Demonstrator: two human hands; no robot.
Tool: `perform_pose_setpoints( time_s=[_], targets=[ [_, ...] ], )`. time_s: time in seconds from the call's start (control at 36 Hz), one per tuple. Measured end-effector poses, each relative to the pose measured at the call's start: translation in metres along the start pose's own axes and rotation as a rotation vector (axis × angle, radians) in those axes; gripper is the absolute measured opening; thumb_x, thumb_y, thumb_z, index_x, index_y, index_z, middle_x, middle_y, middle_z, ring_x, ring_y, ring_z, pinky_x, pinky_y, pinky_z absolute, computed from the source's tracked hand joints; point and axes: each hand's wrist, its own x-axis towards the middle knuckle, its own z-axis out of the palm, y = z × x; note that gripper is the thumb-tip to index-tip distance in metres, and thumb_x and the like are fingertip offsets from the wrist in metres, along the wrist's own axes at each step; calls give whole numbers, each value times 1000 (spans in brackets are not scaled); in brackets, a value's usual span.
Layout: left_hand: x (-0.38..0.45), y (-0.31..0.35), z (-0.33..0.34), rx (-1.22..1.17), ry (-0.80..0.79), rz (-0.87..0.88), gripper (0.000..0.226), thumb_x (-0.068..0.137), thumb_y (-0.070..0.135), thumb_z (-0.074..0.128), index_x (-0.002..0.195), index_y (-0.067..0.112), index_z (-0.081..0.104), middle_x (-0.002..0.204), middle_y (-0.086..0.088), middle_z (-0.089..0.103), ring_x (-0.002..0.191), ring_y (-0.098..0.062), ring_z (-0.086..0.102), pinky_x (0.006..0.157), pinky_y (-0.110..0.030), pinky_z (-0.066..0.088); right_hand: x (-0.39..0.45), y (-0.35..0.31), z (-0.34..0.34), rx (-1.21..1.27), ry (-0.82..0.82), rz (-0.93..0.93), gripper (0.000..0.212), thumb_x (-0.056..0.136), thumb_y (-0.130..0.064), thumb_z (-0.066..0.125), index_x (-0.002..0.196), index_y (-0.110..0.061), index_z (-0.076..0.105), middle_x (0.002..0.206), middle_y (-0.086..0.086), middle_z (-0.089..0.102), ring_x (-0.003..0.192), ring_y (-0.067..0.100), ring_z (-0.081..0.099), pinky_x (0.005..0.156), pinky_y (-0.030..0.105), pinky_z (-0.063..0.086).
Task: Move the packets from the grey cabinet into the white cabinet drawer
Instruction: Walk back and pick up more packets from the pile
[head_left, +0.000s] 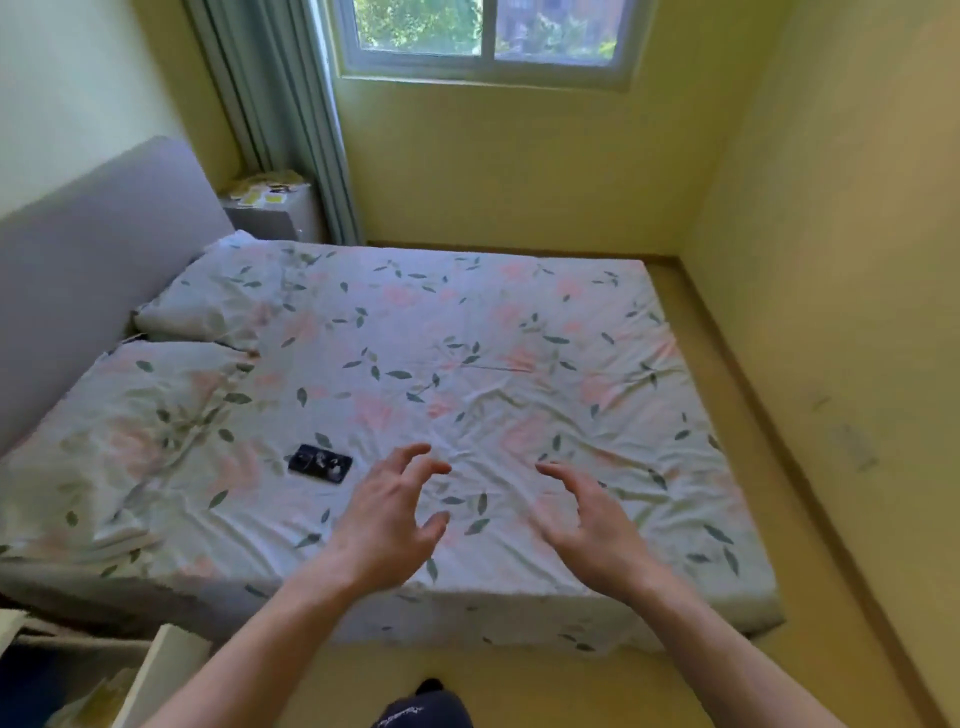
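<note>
At the bottom left, just off the near corner of the bed (467, 338), the white cabinet drawer (156, 670) shows only part of its front edge, and beyond the bed's far left corner, beside the curtain (291, 130), stands the grey cabinet (275, 221) with the packets (265, 188) lying on its top. On the bed's floral sheet, just left of the hands, lies a dark phone (320, 464). Over the bed's near edge the left hand (387, 519) and the right hand (587, 525) hover apart, fingers (415, 454) spread and loosely bent, holding nothing.
</note>
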Motion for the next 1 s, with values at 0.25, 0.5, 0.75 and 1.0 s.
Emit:
perform_pose_setpoints(
  time_s=[0.25, 0.5, 0.75, 1.0],
  targets=[
    [93, 133, 50, 54, -55, 203, 51, 90, 44, 65, 138, 41, 45, 158, 13, 26, 141, -16, 34, 118, -37, 30, -4, 94, -135, 74, 132, 69, 63, 90, -19, 61, 146, -38, 41, 153, -19, 35, 141, 3, 33, 111, 22, 29],
    [214, 277, 139, 49, -164, 237, 50, 91, 44, 63, 138, 41, 45, 156, 14, 26, 138, -16, 36, 116, -33, 29, 17, 217, -273, 89, 217, 153, 60, 92, -22, 61, 144, -42, 40, 155, -21, 31, 145, 2, 27, 119, 29, 28],
    [319, 476, 207, 16, -152, 448, 49, 91, 46, 61, 137, 41, 46, 155, 15, 26, 138, -11, 34, 113, -29, 24, 16, 325, -424, 86, 310, 253, 57, 95, -26, 62, 145, -42, 40, 152, -24, 30, 142, 3, 31, 114, 28, 31],
    [397, 584, 272, 4, -78, 336, 50, 91, 46, 62, 138, 40, 45, 156, 14, 26, 141, -14, 33, 117, -37, 32, 70, 439, -559, 69, 251, 159, 59, 93, -18, 63, 144, -38, 43, 152, -16, 38, 134, -2, 34, 114, 24, 29]
  ],
)
